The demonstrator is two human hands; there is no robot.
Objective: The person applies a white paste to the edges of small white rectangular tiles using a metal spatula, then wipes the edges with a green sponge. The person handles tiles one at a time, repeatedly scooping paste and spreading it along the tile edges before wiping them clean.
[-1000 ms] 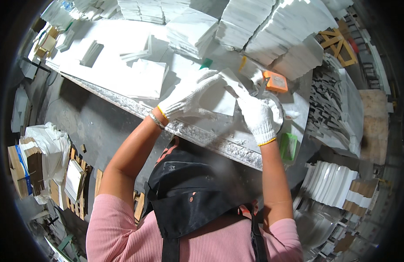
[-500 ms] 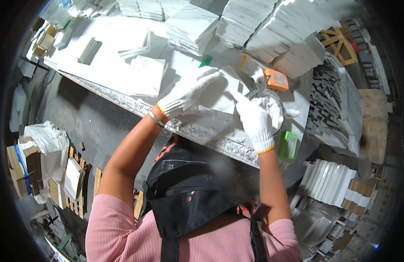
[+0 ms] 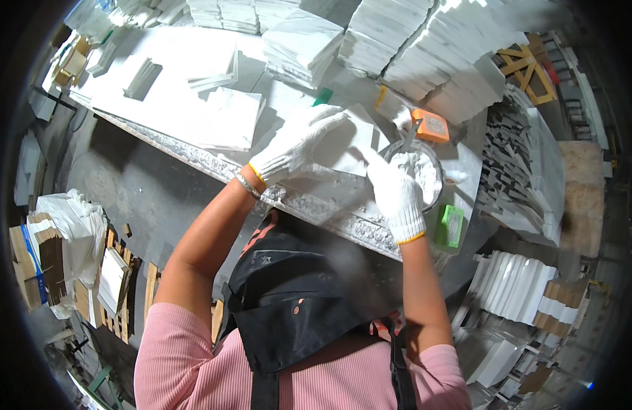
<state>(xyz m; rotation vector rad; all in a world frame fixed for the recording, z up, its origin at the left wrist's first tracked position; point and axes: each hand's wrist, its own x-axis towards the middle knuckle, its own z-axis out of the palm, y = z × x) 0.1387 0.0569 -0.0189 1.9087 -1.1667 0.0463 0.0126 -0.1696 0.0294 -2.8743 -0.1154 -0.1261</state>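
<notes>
Our right hand (image 3: 396, 195) has slid down beside the bowl of white paste (image 3: 422, 174), fingers curled around a scraper handle, while our left hand (image 3: 299, 143) presses flat-fingered on the white tile (image 3: 350, 140) left of that bowl.

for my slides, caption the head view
Gloved left hand steadies a white tile; right hand reaches into a plaster bowl.
</notes>
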